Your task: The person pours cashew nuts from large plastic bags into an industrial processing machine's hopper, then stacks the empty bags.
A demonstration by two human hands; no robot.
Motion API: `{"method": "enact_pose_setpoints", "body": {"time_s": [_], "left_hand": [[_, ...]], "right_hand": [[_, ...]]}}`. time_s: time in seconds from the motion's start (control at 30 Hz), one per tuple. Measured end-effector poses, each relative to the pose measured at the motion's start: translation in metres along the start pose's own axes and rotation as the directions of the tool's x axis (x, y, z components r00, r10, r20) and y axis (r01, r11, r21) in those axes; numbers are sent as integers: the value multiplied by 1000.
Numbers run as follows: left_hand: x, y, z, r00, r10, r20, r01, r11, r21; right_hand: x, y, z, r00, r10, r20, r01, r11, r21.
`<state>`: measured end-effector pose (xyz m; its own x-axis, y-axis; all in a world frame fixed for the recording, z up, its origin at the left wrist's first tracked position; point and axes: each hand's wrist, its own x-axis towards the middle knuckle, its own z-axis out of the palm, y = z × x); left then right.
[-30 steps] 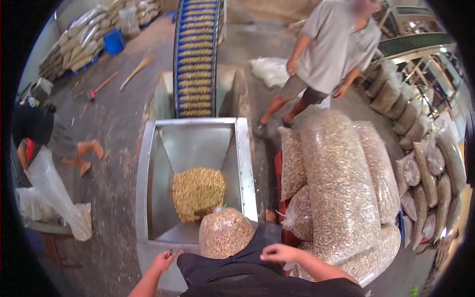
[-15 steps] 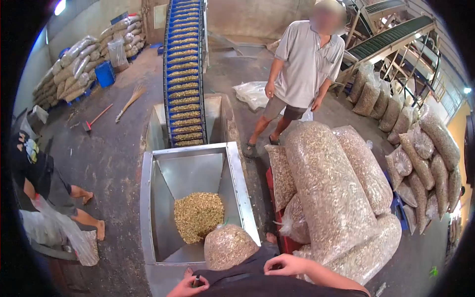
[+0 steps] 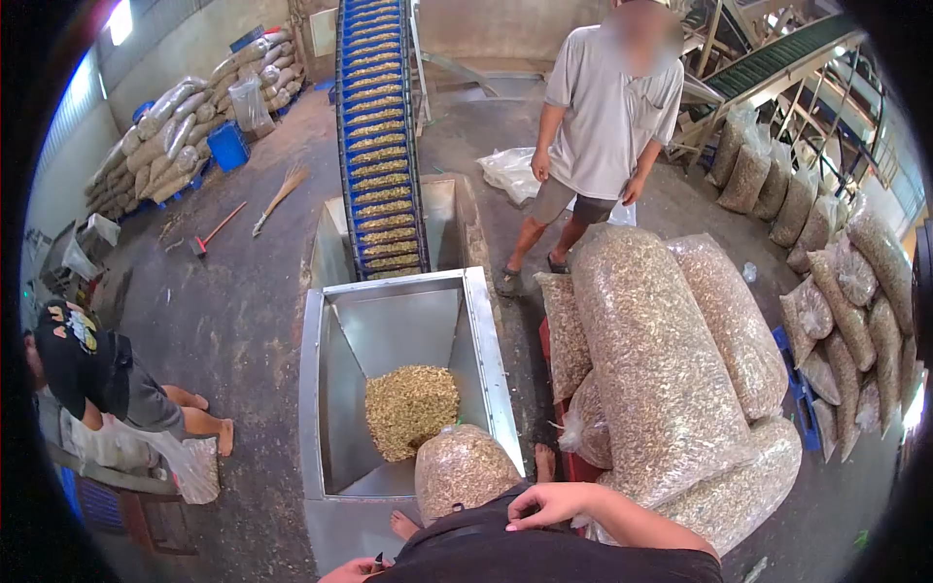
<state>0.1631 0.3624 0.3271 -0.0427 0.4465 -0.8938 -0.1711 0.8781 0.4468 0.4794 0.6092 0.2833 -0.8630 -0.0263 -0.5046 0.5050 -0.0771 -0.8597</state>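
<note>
My left hand (image 3: 358, 570) is at the bottom edge, closed on a small dark object (image 3: 378, 561) with a pale tip, whose kind I cannot make out. My right hand (image 3: 544, 504) rests by my dark shirt, fingers curled together; what they pinch, if anything, is hidden. In front of my body a clear plastic bag (image 3: 465, 472) of light-brown chips leans on the near edge of a metal hopper (image 3: 313, 389). A heap of the same chips (image 3: 412, 412) lies inside the hopper.
A blue cleated conveyor (image 3: 381, 146) carries chips behind the hopper. Big filled sacks (image 3: 656, 379) are stacked on my right. A person in a grey shirt (image 3: 612, 107) stands ahead; another (image 3: 92, 364) bends at left. A broom (image 3: 282, 199) lies on the floor.
The view has shifted, so the hopper and sacks sit farther right. My left hand is lower in view. The person at left bends further over. My right hand stays by my shirt.
</note>
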Motion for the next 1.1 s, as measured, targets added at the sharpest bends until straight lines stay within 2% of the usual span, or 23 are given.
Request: {"method": "enact_pose_setpoints", "body": {"time_s": [0.07, 0.13, 0.27, 0.33, 0.37, 0.43, 0.47, 0.5, 0.53, 0.57, 0.63, 0.67, 0.7, 0.73, 0.77, 0.8, 0.87, 0.97, 1.03, 1.07, 1.1], "left_hand": [[-7, -3, -7, 999, 9, 31, -8, 1000, -29], [-10, -7, -16, 992, 52, 117, -42, 996, -83], [-4, -11, -23, 956, 184, 228, -158, 979, -128], [40, -27, -31, 981, 0, 194, 40, 979, -199], [54, -43, -43, 981, 0, 192, 39, 979, -200], [68, -63, -65, 947, 219, 236, -145, 944, -297], [66, -69, -71, 948, 217, 235, -142, 944, -299], [56, -68, -73, 927, 301, 224, -229, 927, -296], [47, -61, -72, 899, 384, 212, -317, 902, -292], [43, -53, -65, 901, 383, 204, -315, 901, -298], [32, -14, -26, 825, 548, 135, -443, 777, -448], [32, 9, -5, 749, 648, 135, -516, 700, -494], [49, 9, 0, 714, 668, 209, -495, 693, -524], [69, 9, 4, 671, 686, 280, -471, 687, -554], [75, 13, 12, 676, 684, 274, -468, 685, -558], [79, 24, 20, 672, 679, 295, -478, 702, -528], [93, 43, 31, 669, 676, 309, -489, 713, -502], [126, 59, 42, 679, 700, 221, -564, 691, -453], [148, 65, 53, 597, 768, 233, -439, 555, -706], [143, 75, 64, 604, 765, 225, -440, 555, -706], [137, 92, 76, 724, 676, 137, -418, 588, -692]], "right_hand": [[-5, -7, 6, 999, 23, -23, -24, 999, -24], [-14, -23, 7, 997, 73, -32, -68, 989, 129], [-20, -23, 1, 1000, 21, -6, -20, 996, 87], [-34, -45, -4, 995, 100, 23, -101, 990, 96], [-37, -48, -5, 995, 98, 24, -100, 990, 96], [-43, -51, -6, 1000, -23, 20, 23, 999, 42], [-43, -53, -5, 999, -23, 22, 22, 999, 43], [-42, -57, -6, 999, -34, 42, 32, 998, 51], [-40, -64, -9, 997, -47, 62, 43, 997, 57], [-40, -77, -9, 996, -46, 73, 42, 998, 56], [-35, -108, -7, 994, 66, -85, -42, 965, 257], [-23, -101, -7, 977, 153, -149, -105, 952, 288], [-1, -70, -8, 983, 102, -154, -60, 965, 256], [20, -43, -5, 982, 79, -169, -20, 945, 327], [32, -29, -1, 982, 59, -182, 19, 918, 396], [35, -31, 1, 983, 61, -173, 13, 918, 396], [36, -39, -2, 984, -22, -179, 95, 908, 408], [35, -37, -4, 983, -87, -163, 143, 918, 369], [32, -32, -1, 983, -96, -158, 147, 924, 353], [31, -28, 0, 983, -110, -150, 155, 927, 340], [30, -26, -1, 982, -127, -142, 167, 932, 323]]}}
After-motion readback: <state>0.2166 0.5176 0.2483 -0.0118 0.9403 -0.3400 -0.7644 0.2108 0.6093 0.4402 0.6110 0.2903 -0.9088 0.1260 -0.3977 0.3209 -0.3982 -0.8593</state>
